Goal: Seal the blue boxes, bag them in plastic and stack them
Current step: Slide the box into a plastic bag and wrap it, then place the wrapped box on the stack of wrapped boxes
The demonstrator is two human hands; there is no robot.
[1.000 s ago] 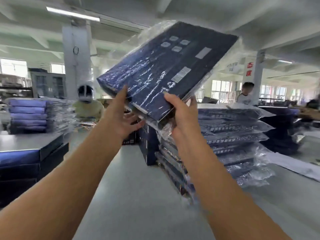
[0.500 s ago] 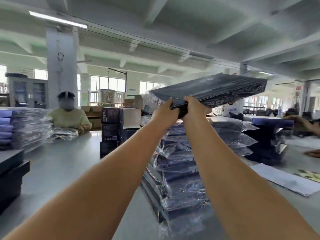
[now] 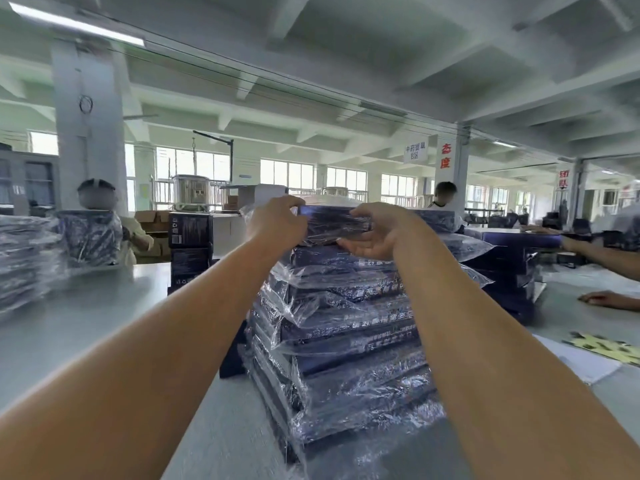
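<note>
A blue box in a clear plastic bag [image 3: 332,223] lies flat on top of a tall stack of bagged blue boxes [image 3: 346,341] in front of me. My left hand [image 3: 277,221] grips the box's near left corner, fingers curled over its top. My right hand [image 3: 377,230] holds the near edge further right, with the fingers on the top edge and the thumb underneath. Both forearms reach up from the bottom of the view and hide part of the stack's sides.
The stack stands on a long grey table [image 3: 86,323]. More bagged boxes [image 3: 24,258] are piled at the left, black cartons [image 3: 190,233] behind, another blue stack [image 3: 509,258] at the right. A seated person [image 3: 100,230] holds a bagged box. Another person's hands [image 3: 606,299] and papers [image 3: 581,365] lie right.
The bagged box came down from a raised, tilted position and now lies level on the stack. Both hands moved forward and down with it.
</note>
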